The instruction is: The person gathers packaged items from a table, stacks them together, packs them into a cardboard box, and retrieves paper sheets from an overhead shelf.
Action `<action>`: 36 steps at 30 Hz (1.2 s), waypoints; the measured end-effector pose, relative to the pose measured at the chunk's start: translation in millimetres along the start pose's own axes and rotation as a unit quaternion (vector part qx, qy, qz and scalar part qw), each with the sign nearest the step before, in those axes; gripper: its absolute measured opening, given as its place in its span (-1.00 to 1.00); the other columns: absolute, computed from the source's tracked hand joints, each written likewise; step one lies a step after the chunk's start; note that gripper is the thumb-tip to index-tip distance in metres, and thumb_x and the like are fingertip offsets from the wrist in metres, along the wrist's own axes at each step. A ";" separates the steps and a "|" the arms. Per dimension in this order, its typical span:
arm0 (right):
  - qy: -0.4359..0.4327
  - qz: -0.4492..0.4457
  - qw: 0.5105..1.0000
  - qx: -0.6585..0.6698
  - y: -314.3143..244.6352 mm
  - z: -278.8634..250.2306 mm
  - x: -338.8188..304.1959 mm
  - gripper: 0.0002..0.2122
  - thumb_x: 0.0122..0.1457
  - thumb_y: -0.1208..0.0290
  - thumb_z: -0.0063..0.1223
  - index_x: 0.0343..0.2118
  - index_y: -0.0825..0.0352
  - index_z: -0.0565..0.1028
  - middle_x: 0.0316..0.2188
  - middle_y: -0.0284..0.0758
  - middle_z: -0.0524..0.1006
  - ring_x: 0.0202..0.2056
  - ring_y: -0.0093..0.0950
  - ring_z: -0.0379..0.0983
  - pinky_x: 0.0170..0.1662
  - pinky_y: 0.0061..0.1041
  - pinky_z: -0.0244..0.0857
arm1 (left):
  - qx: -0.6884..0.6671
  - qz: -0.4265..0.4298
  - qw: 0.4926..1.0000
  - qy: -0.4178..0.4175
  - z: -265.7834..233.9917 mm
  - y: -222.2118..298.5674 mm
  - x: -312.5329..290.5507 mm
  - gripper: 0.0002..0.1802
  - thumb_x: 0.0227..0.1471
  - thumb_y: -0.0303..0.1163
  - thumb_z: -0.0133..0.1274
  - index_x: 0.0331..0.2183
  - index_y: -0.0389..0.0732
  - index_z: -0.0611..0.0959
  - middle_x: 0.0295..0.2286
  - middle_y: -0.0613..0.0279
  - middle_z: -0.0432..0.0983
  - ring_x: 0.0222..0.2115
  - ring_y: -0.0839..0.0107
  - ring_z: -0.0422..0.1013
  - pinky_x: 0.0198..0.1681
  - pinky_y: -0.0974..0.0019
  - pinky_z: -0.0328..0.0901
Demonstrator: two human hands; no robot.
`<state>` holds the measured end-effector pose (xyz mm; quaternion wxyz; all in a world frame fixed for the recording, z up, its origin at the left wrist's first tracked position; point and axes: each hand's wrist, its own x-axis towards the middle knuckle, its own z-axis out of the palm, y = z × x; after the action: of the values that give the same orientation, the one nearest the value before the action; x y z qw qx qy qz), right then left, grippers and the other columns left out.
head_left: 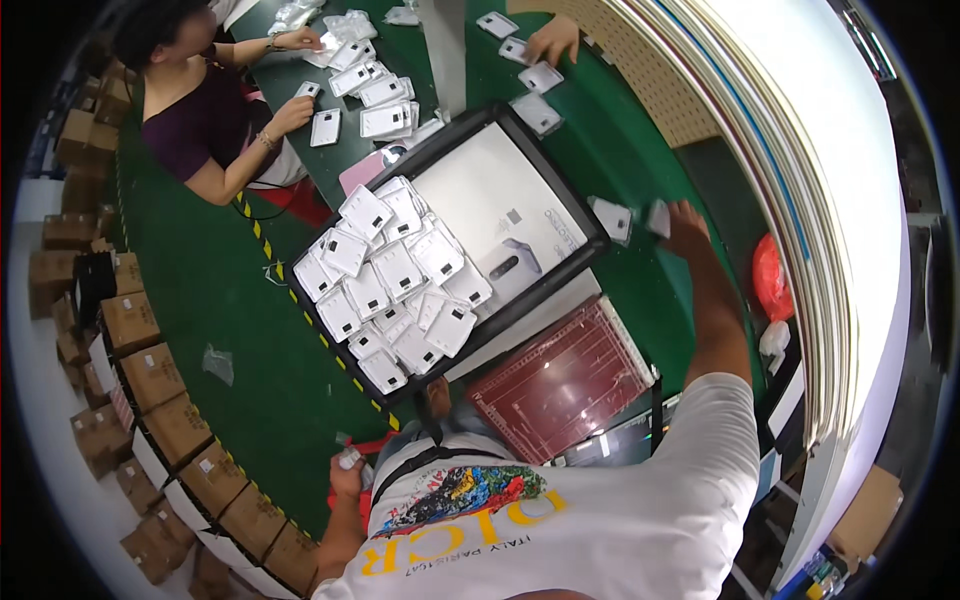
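My right hand [684,230] stretches over the green table, its fingers closed on a thin, pale rectangular piece [658,218], blurred at the edges. Just left of it lies a white rectangular packet [611,220] with a small dark patch, apparently in clear film. Low at my left side, my left hand [347,474] is closed around something small and whitish that I cannot make out, next to a red seat [372,450]. In front of me a black-rimmed tray [590,232] bears a heap of white rectangular phone-case-like pieces [395,268] on its left half.
A co-worker [195,130] sits at the far left, handling similar pieces. Another person's hand [553,40] reaches in at the top among packets. A maroon cutting mat [560,380] lies near me. Stacked boards [780,170] and a red bag [771,280] stand right; cardboard boxes [185,425] line the left.
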<state>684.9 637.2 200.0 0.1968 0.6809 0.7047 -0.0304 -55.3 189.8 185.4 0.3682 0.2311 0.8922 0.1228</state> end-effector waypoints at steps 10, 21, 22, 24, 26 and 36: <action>0.101 -0.209 0.963 0.135 -77.3 -12.9 16.9 -0.32 -0.24 0.24 0.32 0.01 0.43 0.38 -0.13 -0.01 0.38 -0.08 -0.04 0.37 0.02 -0.20 0.31 | -0.013 0.012 1.000 0.024 5.5 -5.4 2.2 -0.44 -0.25 -0.33 0.36 -0.16 -0.31 0.55 -0.29 0.04 0.61 -0.29 0.26 0.54 -0.16 0.21 0.41; -0.022 -0.089 0.985 0.145 -85.3 5.1 49.0 -0.29 -0.30 0.31 0.42 0.01 0.39 0.37 -0.02 -0.04 0.40 0.03 -0.05 0.35 0.13 -0.24 0.29 | -0.091 -0.010 0.996 0.020 16.4 -7.5 -8.3 -0.44 -0.24 -0.43 0.37 -0.14 -0.33 0.53 -0.25 0.07 0.60 -0.25 0.31 0.52 -0.13 0.25 0.40; -0.015 -0.059 0.984 0.168 -89.2 -8.2 60.0 -0.28 -0.30 0.32 0.43 0.01 0.41 0.36 0.00 -0.02 0.40 0.04 -0.04 0.35 0.13 -0.23 0.29 | -0.099 -0.007 0.995 0.023 16.3 -10.3 -9.2 -0.43 -0.25 -0.43 0.37 -0.14 -0.33 0.53 -0.24 0.07 0.59 -0.25 0.31 0.52 -0.13 0.23 0.40; -0.007 -0.032 0.981 0.189 -90.0 -22.6 83.7 -0.27 -0.31 0.34 0.44 0.01 0.42 0.36 0.01 -0.01 0.40 0.04 -0.04 0.35 0.13 -0.22 0.29 | -0.110 -0.007 0.993 0.027 17.9 -27.1 -8.5 -0.43 -0.25 -0.44 0.37 -0.13 -0.32 0.52 -0.24 0.08 0.59 -0.25 0.31 0.52 -0.13 0.22 0.40; 0.141 -0.114 0.976 0.119 -91.9 -36.9 115.0 -0.31 -0.30 0.29 0.44 -0.03 0.44 0.39 -0.03 0.01 0.44 0.02 -0.05 0.38 0.09 -0.22 0.32 | -0.131 0.014 0.991 0.040 21.6 -48.0 -2.5 -0.48 -0.23 -0.41 0.37 -0.18 -0.32 0.54 -0.33 0.11 0.60 -0.35 0.34 0.53 -0.24 0.26 0.43; 0.087 0.031 0.986 0.139 -177.8 -76.3 228.5 -0.31 -0.24 0.09 0.40 -0.06 0.44 0.45 -0.04 -0.01 0.49 -0.03 -0.13 0.47 0.06 -0.27 0.36 | -0.134 -0.040 0.987 0.079 25.9 -54.2 -29.3 -0.44 -0.26 -0.38 0.39 -0.17 -0.28 0.52 -0.31 0.11 0.58 -0.31 0.29 0.51 -0.16 0.23 0.39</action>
<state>495.2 864.9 157.3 0.0394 0.7235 0.6863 -0.0624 -36.0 129.6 163.8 0.3293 0.1332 0.9025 0.2437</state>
